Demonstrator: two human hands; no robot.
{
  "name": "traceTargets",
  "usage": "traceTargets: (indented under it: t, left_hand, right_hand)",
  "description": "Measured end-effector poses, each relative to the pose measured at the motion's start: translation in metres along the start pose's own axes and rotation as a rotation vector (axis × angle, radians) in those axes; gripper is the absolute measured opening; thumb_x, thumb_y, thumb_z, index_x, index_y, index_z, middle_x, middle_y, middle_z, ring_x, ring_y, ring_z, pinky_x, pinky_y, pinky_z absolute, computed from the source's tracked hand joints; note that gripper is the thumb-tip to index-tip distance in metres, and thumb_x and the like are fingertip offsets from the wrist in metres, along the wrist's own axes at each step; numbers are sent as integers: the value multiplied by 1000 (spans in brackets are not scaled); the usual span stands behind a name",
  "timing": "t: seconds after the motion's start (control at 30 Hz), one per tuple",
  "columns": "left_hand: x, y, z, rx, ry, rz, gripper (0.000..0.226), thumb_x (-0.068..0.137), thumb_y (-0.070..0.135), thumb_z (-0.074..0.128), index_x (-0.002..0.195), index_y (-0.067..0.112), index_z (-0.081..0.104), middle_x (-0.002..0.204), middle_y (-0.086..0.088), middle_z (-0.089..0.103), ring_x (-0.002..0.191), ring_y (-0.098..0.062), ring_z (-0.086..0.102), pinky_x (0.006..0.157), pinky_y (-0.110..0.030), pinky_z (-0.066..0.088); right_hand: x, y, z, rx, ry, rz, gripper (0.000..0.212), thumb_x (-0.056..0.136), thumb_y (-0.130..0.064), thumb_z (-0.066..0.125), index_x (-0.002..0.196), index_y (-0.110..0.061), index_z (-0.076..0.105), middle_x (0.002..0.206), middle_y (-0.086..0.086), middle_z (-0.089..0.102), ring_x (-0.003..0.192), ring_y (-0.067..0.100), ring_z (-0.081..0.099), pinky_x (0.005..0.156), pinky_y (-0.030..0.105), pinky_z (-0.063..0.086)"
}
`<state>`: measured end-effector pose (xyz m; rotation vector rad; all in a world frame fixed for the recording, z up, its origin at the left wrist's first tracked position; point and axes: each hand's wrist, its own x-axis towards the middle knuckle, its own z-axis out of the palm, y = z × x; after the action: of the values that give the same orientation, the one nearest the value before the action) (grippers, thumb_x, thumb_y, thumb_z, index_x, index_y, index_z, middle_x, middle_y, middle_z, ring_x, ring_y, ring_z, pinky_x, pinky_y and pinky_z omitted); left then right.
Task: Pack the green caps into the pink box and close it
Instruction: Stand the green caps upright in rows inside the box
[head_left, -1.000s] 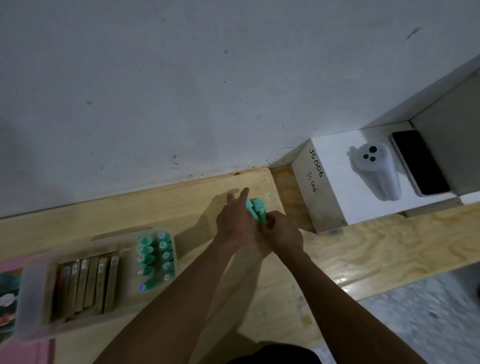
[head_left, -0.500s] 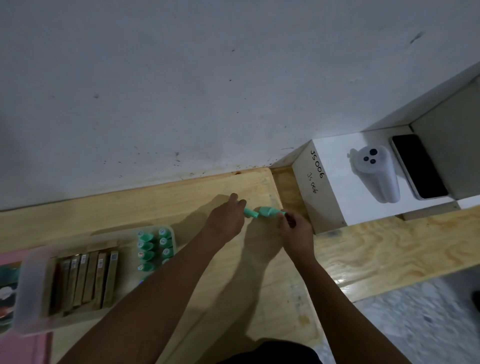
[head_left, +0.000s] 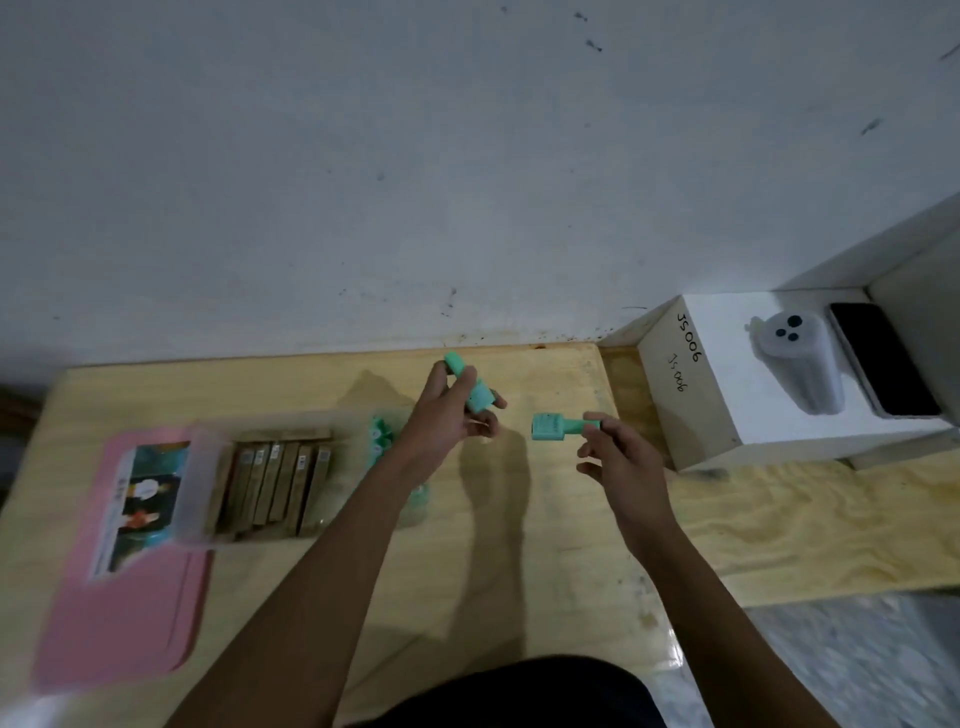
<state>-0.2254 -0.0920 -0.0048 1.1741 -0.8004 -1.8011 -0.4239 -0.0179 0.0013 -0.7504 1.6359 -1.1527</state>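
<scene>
My left hand (head_left: 451, 415) holds one green cap (head_left: 470, 384) tilted above the wooden table. My right hand (head_left: 621, 457) pinches a second green cap (head_left: 553, 427) by its narrow end, lying sideways, a short gap right of the left hand. A clear tray (head_left: 200, 483) to the left holds several brown sticks (head_left: 275, 486) and more green caps (head_left: 382, 436), partly hidden by my left forearm. The pink box lid (head_left: 119, 613) lies flat under and in front of the tray, with a picture label on it.
A white box (head_left: 727, 405) marked JS006 stands at the right against the wall, carrying a white controller (head_left: 797, 364) and a black phone (head_left: 883, 366). The wooden table (head_left: 519, 545) ends at the wall behind and at a lower wooden board to the right.
The two joined green caps have been pulled apart. My left hand moved left and up with one, my right hand stayed right with the other. The view shifted, showing the pink lid.
</scene>
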Motion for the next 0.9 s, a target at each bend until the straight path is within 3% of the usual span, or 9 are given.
traceTargets:
  t: [0.13,0.2,0.27,0.33,0.4,0.5,0.67,0.8,0.9]
  left_hand:
    - [-35,13,-32,6,87,47,20,99,30,44,93,12,51,84,-14,64,61,-28,61,70,-43,53]
    - [-51,13,-51,191,149,62,22,97,37,47,93,20,61,89,-4,64,77,-25,67,82,-44,54]
    - [-66,13,-70,445,214,80,25,94,44,49,95,26,66,98,2,64,93,-18,64,83,-33,54]
    - [-80,14,-86,690,231,130,34,94,41,49,95,12,67,92,-2,61,82,-14,57,65,-17,43]
    - [-96,14,-97,845,227,196,38,94,35,53,89,-1,64,80,-9,56,73,-17,52,61,-24,39]
    - [-116,13,-114,894,239,235,27,91,31,59,96,8,71,94,-11,68,85,-21,63,76,-38,50]
    - [-136,14,-126,921,272,309,23,84,20,69,106,12,72,86,2,68,71,-5,58,59,-9,41]
    - [-140,8,-129,942,246,303,23,79,19,74,102,15,73,78,7,66,62,4,54,58,-15,42]
    - [-141,0,-129,985,205,298,22,79,18,73,101,15,73,86,5,69,67,-3,58,63,-15,46]
  right_hand:
    - [-32,-1,25,51,-85,-1,17,97,-16,56,106,-17,71,88,7,67,74,12,57,70,32,53]
    - [-47,4,38,40,-128,-19,18,97,-18,55,107,-18,71,91,7,67,74,10,57,68,30,53]
    - [-60,9,52,-18,-150,-47,18,98,-18,54,107,-20,70,89,5,67,72,8,57,67,29,53]
    - [-69,16,64,-124,-167,-110,18,98,-19,53,108,-22,68,87,2,68,69,5,58,66,29,54]
    - [-75,22,73,-251,-193,-204,19,98,-20,53,112,-22,66,90,0,68,70,2,59,66,27,53]
    - [-79,30,82,-441,-243,-382,22,97,-21,54,117,-21,63,105,-3,64,79,-1,60,67,17,49]
    - [-85,27,97,-875,-353,-649,26,96,-28,55,121,-31,60,107,-19,55,79,0,56,65,23,47]
    - [-79,24,108,-1180,-454,-773,28,97,-32,49,123,-30,58,117,-15,58,95,4,58,68,24,45]
    - [-76,24,116,-1354,-517,-816,32,98,-30,46,128,-27,57,126,-8,58,113,14,55,79,31,47]
